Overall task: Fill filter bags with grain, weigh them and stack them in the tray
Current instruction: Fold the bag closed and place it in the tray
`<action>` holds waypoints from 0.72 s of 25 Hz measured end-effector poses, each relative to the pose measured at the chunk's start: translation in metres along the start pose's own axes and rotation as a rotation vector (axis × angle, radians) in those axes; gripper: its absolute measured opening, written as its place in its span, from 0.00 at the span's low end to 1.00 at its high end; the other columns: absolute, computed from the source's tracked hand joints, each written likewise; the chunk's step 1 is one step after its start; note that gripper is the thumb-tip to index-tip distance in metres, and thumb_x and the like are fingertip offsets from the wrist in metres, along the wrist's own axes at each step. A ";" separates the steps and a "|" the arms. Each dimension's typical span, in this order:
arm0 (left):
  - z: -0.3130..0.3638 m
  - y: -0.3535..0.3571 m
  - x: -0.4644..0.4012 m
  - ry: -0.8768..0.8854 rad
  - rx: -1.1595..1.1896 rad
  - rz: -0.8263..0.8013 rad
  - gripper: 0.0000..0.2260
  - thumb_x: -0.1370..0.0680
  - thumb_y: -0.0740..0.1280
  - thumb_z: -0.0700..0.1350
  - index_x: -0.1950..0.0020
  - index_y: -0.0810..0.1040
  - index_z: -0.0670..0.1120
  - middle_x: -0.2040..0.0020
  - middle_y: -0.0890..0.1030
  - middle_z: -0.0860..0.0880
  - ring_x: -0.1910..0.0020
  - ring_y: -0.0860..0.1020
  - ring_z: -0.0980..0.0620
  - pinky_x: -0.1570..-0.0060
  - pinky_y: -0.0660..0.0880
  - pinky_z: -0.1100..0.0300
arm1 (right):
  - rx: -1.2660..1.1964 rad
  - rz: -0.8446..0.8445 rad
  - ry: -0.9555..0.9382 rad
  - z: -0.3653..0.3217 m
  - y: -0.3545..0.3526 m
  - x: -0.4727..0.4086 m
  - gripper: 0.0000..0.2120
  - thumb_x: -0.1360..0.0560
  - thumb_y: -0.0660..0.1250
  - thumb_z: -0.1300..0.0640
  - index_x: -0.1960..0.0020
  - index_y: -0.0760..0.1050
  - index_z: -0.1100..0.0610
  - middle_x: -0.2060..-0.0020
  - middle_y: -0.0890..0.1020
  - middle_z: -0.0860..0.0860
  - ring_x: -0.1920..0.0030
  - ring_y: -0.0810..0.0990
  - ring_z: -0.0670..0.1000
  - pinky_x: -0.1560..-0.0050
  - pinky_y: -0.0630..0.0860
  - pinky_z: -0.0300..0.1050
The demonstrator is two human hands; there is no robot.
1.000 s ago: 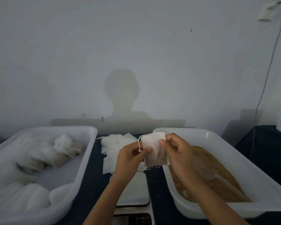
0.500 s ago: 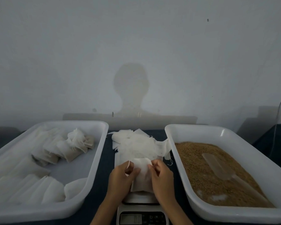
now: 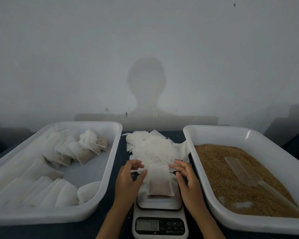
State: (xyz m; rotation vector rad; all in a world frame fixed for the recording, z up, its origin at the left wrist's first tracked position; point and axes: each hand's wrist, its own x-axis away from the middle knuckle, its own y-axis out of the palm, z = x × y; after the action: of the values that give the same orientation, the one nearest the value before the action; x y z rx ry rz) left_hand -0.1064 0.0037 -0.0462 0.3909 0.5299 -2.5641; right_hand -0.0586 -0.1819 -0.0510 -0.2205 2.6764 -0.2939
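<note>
A filled filter bag (image 3: 160, 184) lies flat on the scale (image 3: 160, 213) (its display is unreadable). The left hand (image 3: 129, 182) and right hand (image 3: 186, 181) flank the bag with fingers relaxed, grasping nothing. Left of the scale sits the tray (image 3: 100, 202) of stacked bags; right of it, the grain tub (image 3: 214, 209).

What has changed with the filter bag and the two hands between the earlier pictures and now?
The filled bag, held up in both hands earlier, now lies on the scale. The left hand and right hand have let go, fingers relaxed beside it. The two trays, the grain and the empty-bag pile stayed put.
</note>
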 end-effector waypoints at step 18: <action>-0.009 -0.003 0.001 -0.133 0.074 0.034 0.09 0.26 0.70 0.40 0.51 0.75 0.53 0.55 0.81 0.56 0.54 0.79 0.61 0.56 0.72 0.70 | -0.062 0.068 0.016 0.007 -0.001 0.005 0.11 0.20 0.58 0.67 0.42 0.72 0.57 0.48 0.81 0.47 0.47 0.79 0.39 0.46 0.71 0.28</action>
State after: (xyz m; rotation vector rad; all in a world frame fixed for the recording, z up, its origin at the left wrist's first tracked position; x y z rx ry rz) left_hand -0.1075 0.0097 -0.0536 0.2502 0.3776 -2.5607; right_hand -0.0594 -0.1850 -0.0591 -0.1457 2.7051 -0.1919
